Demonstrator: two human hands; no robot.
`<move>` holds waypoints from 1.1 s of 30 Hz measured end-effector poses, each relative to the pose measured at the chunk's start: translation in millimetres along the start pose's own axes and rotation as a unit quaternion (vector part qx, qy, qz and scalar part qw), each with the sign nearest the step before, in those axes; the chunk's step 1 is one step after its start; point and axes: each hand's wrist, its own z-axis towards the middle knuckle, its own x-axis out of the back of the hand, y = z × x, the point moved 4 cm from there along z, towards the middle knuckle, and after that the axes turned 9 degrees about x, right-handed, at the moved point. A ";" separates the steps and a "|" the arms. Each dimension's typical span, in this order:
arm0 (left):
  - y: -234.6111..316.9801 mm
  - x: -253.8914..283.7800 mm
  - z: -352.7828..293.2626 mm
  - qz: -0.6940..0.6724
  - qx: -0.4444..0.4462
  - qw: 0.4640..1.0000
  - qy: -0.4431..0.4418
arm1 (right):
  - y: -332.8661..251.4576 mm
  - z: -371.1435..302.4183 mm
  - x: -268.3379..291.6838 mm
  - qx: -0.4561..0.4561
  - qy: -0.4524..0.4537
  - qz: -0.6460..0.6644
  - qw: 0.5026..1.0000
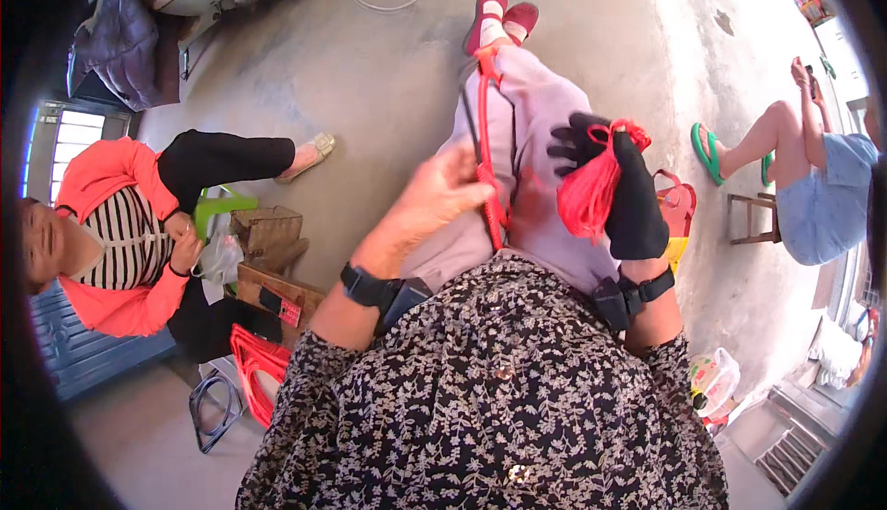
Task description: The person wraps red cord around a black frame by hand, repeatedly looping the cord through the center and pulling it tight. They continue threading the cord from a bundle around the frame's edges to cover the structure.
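Observation:
My bare left hand [442,200] is closed at its fingertips on a red cord [484,120]. The cord lies lengthwise over my lap and legs, from near my knees toward my waist. A thin dark strip [469,122] runs beside it; what it is I cannot tell. My right hand [636,200], in a black glove, is closed around a looped bundle of red string [589,198]. The bundle hangs over the palm side, and some gloved fingers stick out beyond it. Whether the cord and the bundle are joined does not show.
On the left a seated person [120,224] is beside wooden boxes [268,233] and red folded material [259,371]. Another person [822,177] sits on a stool [753,219] at right. A red bag [677,205] stands by my right leg, a plastic bag [714,381] further back.

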 end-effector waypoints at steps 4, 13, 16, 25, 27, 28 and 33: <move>56.5 6.1 -30.3 0.039 -0.063 0.995 0.069 | -17.7 7.8 -48.2 0.198 -0.132 -0.350 0.906; 86.4 8.2 -48.2 -0.106 -0.079 0.991 -0.021 | 17.4 -6.8 -77.0 -0.111 -0.244 -0.033 0.963; 103.2 54.6 -73.3 -0.140 -0.191 0.971 0.045 | 1.6 -18.0 -63.8 -0.120 -0.285 0.015 0.951; 83.7 37.5 -41.9 0.503 -0.261 0.751 0.340 | -17.1 56.6 -12.8 0.233 -0.140 -0.527 0.805; 56.2 35.3 -19.5 0.527 -0.246 0.734 0.351 | 10.3 55.1 -14.4 0.263 -0.149 -0.596 0.744; 44.9 37.2 -9.6 0.477 -0.197 0.783 0.347 | 22.8 52.4 -15.0 0.217 -0.139 -0.591 0.765; 35.8 20.1 8.0 0.369 -0.127 0.872 0.297 | 66.9 51.6 -9.9 0.105 -0.061 -0.470 0.874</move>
